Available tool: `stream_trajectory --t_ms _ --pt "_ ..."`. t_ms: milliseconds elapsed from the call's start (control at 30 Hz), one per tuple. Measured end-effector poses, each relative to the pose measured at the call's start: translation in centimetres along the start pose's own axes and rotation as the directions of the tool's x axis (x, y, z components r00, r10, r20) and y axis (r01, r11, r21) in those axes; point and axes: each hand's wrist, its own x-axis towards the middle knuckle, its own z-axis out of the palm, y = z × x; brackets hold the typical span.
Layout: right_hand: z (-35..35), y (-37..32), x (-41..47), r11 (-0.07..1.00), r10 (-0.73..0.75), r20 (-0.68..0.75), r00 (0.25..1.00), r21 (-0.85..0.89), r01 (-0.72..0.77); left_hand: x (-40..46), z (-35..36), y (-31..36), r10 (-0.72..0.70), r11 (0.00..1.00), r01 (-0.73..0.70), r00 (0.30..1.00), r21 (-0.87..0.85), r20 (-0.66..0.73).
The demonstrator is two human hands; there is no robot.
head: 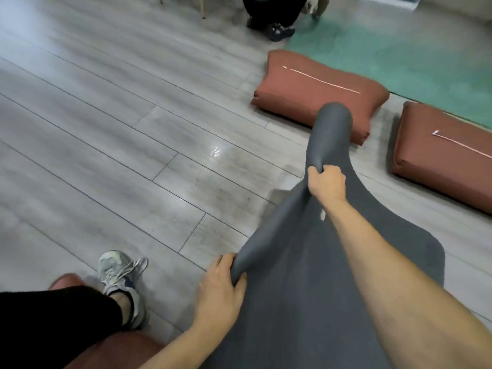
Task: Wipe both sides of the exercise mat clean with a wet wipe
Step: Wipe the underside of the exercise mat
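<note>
Both hands grip the grey mat's left edge over the floor (106, 129): the left hand (218, 291) near, the right hand (326, 183) farther, fingers curled round the mat (306, 275). Turning it cleanly probably means lifting both grips together, clear of the cushion (306, 91).

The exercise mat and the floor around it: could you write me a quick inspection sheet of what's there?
Surface: grey plank floor, glossy patch.
Job's things: dark grey exercise mat, far end lifted and folded; no wet wipe seen.
Clutter: two reddish cushions; green mat.
Grips: left hand holds the mat's left edge; right hand bunches it further up.
Cables: nothing seen.
Surroundings: another person's shoes, chair leg.
</note>
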Motion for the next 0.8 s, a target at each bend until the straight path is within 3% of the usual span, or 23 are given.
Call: stream_trajectory --t_ms 233,467,567,633,700,800 --pt "-6.8 -18.0 0.0 0.941 -0.211 -0.061 0.976 0.256 0.219 2.6 -14.3 7.0 0.114 0.992 -0.085 0.922 0.093 -0.37" --pt "-16.1 -32.9 -3.2 0.741 -0.347 -0.152 0.925 0.56 0.37 1.8 -29.4 13.7 0.274 0.952 -0.104 0.714 0.289 -0.645" --pt "-21.0 -35.1 -4.2 0.622 -0.328 -0.236 0.915 0.675 0.398 -0.1 -32.8 17.5 0.38 0.912 -0.118 0.604 0.392 -0.701" --pt "-23.4 -34.5 -4.1 0.589 -0.279 -0.275 0.92 0.708 0.39 -1.5 -33.1 19.6 0.446 0.882 -0.143 0.566 0.45 -0.693" --pt "-24.6 -32.4 -3.5 0.563 -0.235 -0.283 0.93 0.741 0.367 -2.3 -31.6 21.0 0.5 0.851 -0.188 0.575 0.49 -0.647" --pt "-23.5 -26.8 -1.3 0.599 -0.147 -0.226 0.963 0.754 0.269 -2.0 -26.3 21.3 0.531 0.817 -0.235 0.663 0.527 -0.528"
